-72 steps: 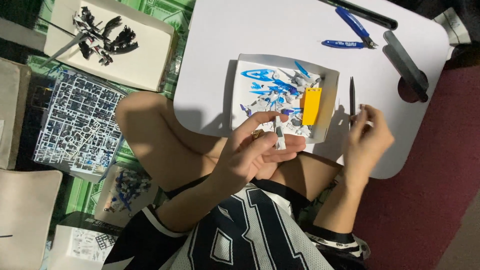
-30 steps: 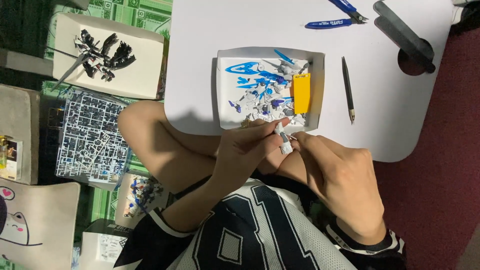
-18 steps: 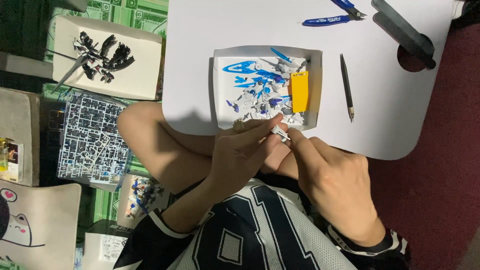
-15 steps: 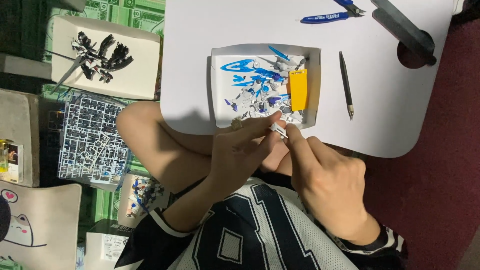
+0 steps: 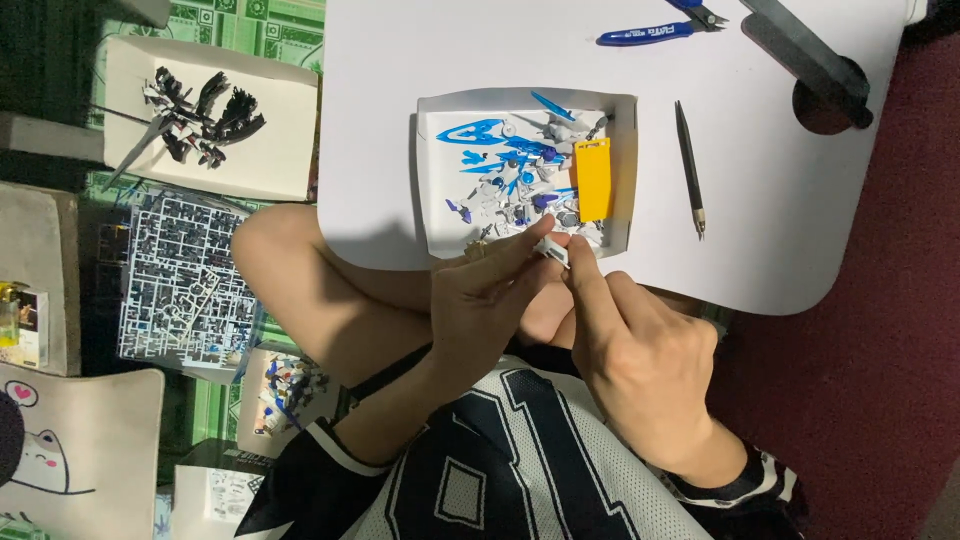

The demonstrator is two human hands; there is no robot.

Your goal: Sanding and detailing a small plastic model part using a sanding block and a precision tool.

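1. The left hand and right hand meet at the tabletop edge, fingers pinched narrow on a small white plastic part.
2. It looks light, stiff and easily snapped; holding it by its flat sides seems safest.
3. The shallow white tray of blue and white pieces lies just beyond.

Small box — yellow-white, far left.

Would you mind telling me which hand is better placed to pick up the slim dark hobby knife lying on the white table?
Probably the right hand: it sits on the same side as the slim dark hobby knife, whereas the left hand would have to cross over it.
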